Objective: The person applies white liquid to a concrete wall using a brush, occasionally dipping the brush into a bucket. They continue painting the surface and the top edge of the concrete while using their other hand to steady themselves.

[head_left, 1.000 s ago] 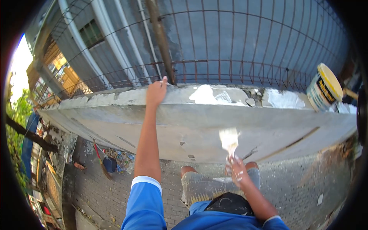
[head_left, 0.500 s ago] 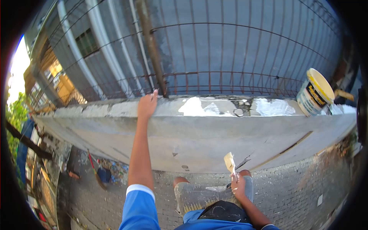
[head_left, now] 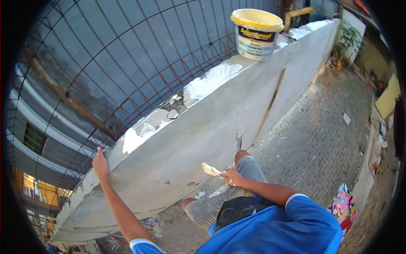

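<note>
My left hand [head_left: 100, 164] rests on the top edge of the grey wall [head_left: 203, 131], beside the metal fence; its fingers are partly bent around something I cannot make out. In my right hand [head_left: 233, 177], low over my lap, is a paintbrush [head_left: 211, 169] with whitish bristles pointing left. Patches of white coating [head_left: 213, 80] cover parts of the wall top. A yellow-rimmed bucket [head_left: 255, 42] stands upright on the wall top, farther along to the right.
A rusty wire fence [head_left: 139, 63] runs behind the wall top. Loose rubble [head_left: 173, 113] sits between white patches. Below lies brick paving [head_left: 308, 127], with a colourful cloth [head_left: 343, 207] at the right and a leafy plant [head_left: 350, 37] by the wall's far end.
The view has swung right and tilted, so the bucket now appears nearer the top middle. The brush now points left instead of up. Both hands still keep their places at wall and lap.
</note>
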A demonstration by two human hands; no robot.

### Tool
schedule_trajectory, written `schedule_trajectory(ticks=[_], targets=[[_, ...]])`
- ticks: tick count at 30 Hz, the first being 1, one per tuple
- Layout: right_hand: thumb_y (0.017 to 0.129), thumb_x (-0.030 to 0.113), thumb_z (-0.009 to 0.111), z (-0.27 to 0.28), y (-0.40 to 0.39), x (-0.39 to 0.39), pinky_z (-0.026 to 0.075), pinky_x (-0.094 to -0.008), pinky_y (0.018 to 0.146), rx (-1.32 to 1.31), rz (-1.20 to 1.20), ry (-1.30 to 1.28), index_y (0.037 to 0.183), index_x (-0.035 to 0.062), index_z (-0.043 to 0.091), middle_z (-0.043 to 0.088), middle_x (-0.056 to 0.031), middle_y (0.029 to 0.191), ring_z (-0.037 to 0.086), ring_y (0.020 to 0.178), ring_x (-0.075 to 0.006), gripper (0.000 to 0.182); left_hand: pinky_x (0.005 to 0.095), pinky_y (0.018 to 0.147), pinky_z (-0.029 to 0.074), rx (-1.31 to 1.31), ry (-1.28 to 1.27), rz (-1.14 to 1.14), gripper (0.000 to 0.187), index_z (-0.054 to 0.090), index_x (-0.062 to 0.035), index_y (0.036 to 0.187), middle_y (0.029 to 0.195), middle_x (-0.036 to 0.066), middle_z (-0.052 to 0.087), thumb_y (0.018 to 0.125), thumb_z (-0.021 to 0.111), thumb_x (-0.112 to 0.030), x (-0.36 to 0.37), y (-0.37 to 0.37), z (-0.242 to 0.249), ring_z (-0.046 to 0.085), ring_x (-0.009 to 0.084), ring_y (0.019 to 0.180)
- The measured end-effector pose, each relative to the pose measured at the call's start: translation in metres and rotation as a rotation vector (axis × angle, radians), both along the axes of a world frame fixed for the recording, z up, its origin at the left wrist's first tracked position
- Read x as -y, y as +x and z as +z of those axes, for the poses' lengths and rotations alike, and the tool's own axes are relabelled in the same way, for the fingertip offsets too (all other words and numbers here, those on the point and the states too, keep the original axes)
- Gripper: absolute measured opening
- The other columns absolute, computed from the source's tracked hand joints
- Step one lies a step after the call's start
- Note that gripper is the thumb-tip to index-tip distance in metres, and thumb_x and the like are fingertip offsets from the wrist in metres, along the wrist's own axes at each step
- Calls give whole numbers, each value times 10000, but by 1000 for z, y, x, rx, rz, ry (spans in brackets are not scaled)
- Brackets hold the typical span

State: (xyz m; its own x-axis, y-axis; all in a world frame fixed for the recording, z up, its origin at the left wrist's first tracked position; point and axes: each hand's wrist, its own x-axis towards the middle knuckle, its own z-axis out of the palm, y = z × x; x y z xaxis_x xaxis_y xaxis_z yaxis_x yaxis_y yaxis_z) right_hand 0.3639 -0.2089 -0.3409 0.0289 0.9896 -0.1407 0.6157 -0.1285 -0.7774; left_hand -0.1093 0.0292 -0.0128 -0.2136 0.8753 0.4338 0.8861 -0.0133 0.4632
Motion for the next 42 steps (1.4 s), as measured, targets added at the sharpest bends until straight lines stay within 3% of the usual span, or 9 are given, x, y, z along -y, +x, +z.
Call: schedule_trajectory(ticks=[7, 14, 16, 18, 22, 25, 34, 37, 42], targets=[[991, 450, 589, -30, 13, -11, 486, -388, 544, -107, -173, -287, 861, 64, 732, 663, -132, 658, 659, 576, -258, 431, 454, 859, 465, -23, 1, -9, 639, 732, 21, 1090, 979, 260, 710, 1045, 419, -534, 5, 4, 0, 656, 420, 938], [1001, 424, 596, -46, 28, -21, 371, -287, 453, -828, -506, -315, 837, 93, 702, 565, 19, 624, 497, 484, -101, 384, 475, 854, 459, -48, -58, 21, 654, 730, 26, 1088, 995, 271, 705, 1044, 408, -543, 6, 5, 3, 642, 448, 949], [1000, 410, 598, -7, 54, -32, 365, -284, 453, -1033, -508, -191, 867, 97, 695, 560, 28, 642, 483, 487, -98, 354, 475, 843, 460, -46, -43, 11, 657, 728, 29, 1084, 985, 276, 702, 1043, 409, -544, 0, -1, 2, 639, 452, 942], [1003, 400, 589, 36, 76, -59, 357, -281, 452, -1019, -694, -156, 917, 75, 681, 546, 18, 652, 468, 495, -97, 349, 478, 834, 461, -49, -60, 21, 659, 727, 33, 1081, 980, 280, 700, 1042, 410, -544, 2, -1, -3, 635, 457, 938], [1018, 376, 549, 155, 119, -101, 332, -293, 457, -900, -553, -85, 883, 45, 673, 510, 1, 627, 431, 491, -106, 378, 488, 823, 460, -70, -71, 38, 668, 723, 42, 1069, 975, 288, 694, 1041, 411, -547, 3, 5, 4, 628, 468, 932], [1019, 369, 543, 164, 132, -127, 307, -292, 452, -726, -528, -61, 864, 39, 670, 482, 8, 611, 404, 488, -98, 386, 497, 814, 456, -68, 0, 6, 678, 717, 53, 1053, 971, 292, 691, 1043, 405, -549, 4, -1, -4, 625, 473, 922], [1038, 375, 550, 265, 127, -94, 302, -277, 467, -967, -366, 42, 855, 61, 650, 453, 35, 602, 381, 493, -80, 377, 484, 851, 456, -45, 19, -26, 677, 718, 48, 1065, 989, 273, 696, 1056, 381, -539, -4, -5, -9, 632, 449, 955], [1027, 388, 578, 231, 105, -75, 325, -258, 486, -1050, -453, 81, 896, 81, 644, 476, 46, 636, 417, 527, -67, 341, 478, 865, 457, -64, -3, -18, 664, 719, 44, 1079, 1013, 271, 697, 1056, 388, -532, -3, -7, -8, 632, 441, 978], [1027, 383, 587, 44, 45, -47, 352, -240, 496, -974, -512, -97, 972, 124, 634, 538, 60, 716, 469, 574, -52, 269, 476, 875, 460, -60, -23, 8, 657, 733, 26, 1077, 990, 259, 704, 1051, 400, -540, 2, 1, -3, 636, 440, 978]])
